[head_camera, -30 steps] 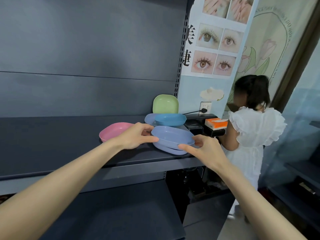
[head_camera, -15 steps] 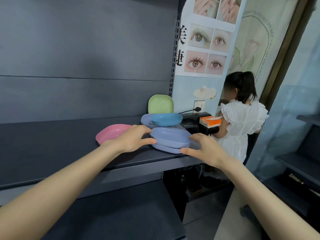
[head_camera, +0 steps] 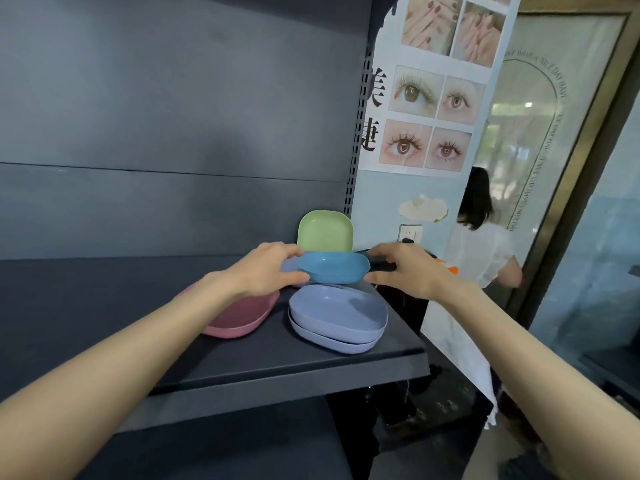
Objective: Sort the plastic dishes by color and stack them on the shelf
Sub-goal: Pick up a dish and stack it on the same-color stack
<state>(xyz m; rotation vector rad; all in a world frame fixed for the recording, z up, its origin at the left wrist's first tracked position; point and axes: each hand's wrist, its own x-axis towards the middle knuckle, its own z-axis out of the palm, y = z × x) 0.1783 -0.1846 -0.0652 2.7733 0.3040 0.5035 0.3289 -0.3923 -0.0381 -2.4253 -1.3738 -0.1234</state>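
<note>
Teal-blue dish [head_camera: 332, 270] sits at the back R of the dark shelf [head_camera: 104, 306], gripped at both ends. L hand [head_camera: 266, 271] curls over its left rim w/ thumb below. R hand [head_camera: 405, 270] does the same on the right rim, fingers on top, thumb under. Can't tell if the dish is lifted or resting. A sliver of a lavender dish [head_camera: 286, 268] shows just behind the L hand, under the blue one.

Right behind it a green dish [head_camera: 323, 232] stands on edge, leaning on the shelf's back wall, bare inside facing out.

In front, near the shelf's front R corner: two lavender dishes [head_camera: 337, 317] nested one in the other (top one's smooth inside showing). Just left of them a pink dish [head_camera: 242, 315], partly hidden under the L forearm.

Beyond the shelf's R end: a beauty poster [head_camera: 429, 98] of eyes and nails, a wall socket [head_camera: 410, 233], and a person in a white top [head_camera: 485, 254] by a doorway.
</note>
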